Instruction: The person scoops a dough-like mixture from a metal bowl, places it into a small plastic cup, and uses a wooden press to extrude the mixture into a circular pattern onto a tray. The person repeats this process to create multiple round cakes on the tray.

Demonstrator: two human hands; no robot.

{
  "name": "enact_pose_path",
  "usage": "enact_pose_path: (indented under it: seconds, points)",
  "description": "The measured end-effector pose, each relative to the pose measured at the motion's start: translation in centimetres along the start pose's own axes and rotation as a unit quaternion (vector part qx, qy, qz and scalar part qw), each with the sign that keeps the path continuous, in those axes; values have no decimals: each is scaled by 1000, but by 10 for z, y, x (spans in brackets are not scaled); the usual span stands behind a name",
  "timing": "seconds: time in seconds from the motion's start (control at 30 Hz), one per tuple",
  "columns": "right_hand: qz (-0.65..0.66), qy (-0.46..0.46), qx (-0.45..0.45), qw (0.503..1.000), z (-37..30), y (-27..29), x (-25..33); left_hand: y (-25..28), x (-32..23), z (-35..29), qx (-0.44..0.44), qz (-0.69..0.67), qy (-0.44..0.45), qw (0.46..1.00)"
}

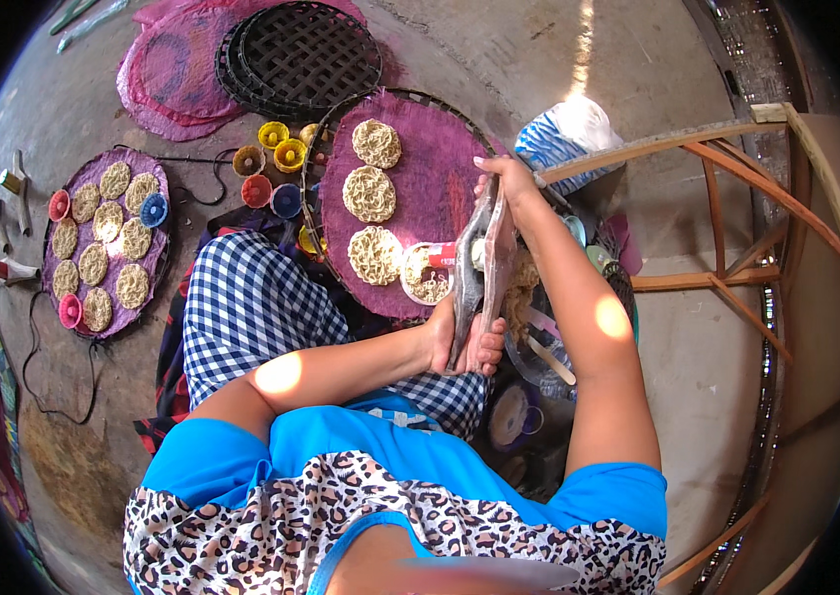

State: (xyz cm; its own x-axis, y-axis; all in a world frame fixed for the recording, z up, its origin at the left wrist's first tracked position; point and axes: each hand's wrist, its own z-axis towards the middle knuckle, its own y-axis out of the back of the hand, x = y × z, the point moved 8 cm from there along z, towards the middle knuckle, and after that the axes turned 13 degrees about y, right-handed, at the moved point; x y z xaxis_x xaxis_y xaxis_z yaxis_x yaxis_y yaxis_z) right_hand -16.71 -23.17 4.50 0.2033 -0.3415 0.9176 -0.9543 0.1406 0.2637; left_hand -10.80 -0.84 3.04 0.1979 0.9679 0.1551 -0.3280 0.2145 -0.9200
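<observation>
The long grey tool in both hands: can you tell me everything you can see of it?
The long grey tool has two narrow bars, one dark grey, the other paler and pinkish, with a gap around mid-length where a pale piece shows. It looks worn, perhaps wooden, though the material is uncertain. It slants slightly, far end leaning right, seen against the right side of the purple cloth. The left grip closes around its near end, the right grip around its far end.

Noodle rounds (369,193) on the tray (430,149), left of the press (501,256).
</observation>
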Motion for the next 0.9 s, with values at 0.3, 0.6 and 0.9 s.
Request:
enact_pose_path:
  seconds: [0.3,0.6,0.9]
  points:
    - [-31,-14,-32,999,-22,29,-27,17,30,18,-64,-49,13,997]
    - [-7,53,-39,998,-30,7,-1,21,27,1,-194,-6,-27,981]
    - [26,112,-39,993,-46,14,18,25,30,4,-172,46,-29,984]
